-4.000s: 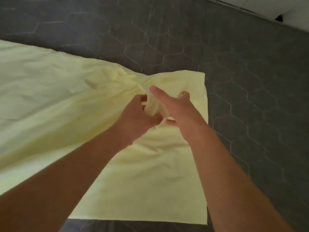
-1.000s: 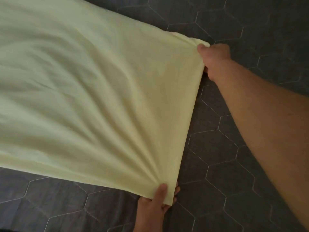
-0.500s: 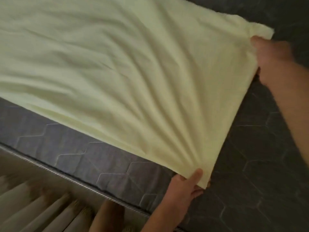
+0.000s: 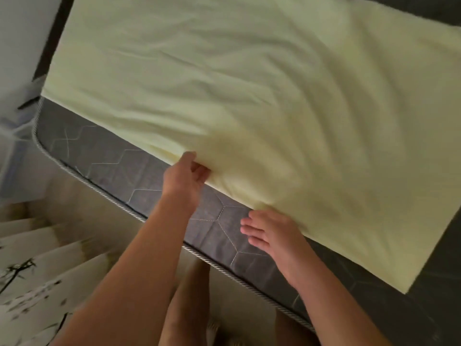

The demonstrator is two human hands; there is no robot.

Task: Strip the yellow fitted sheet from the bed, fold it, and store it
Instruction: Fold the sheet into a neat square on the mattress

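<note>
The yellow sheet lies on the grey mattress, cut off at twelve o'clock. The left hand pinches its near edge; the right hand rests flat at five o'clock, fingers straight. No writing is visible.

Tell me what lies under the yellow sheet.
The yellow sheet lies on the grey quilted mattress, bare along its near edge. The left hand grips the sheet's near edge, fingers tucked beneath; the right hand touches that edge. Whatever else lies beneath is covered.

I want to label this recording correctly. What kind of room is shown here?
Most likely a bedroom. A yellow sheet lies spread over a bare grey quilted mattress with corded piping, and the person stands beside it.
</note>
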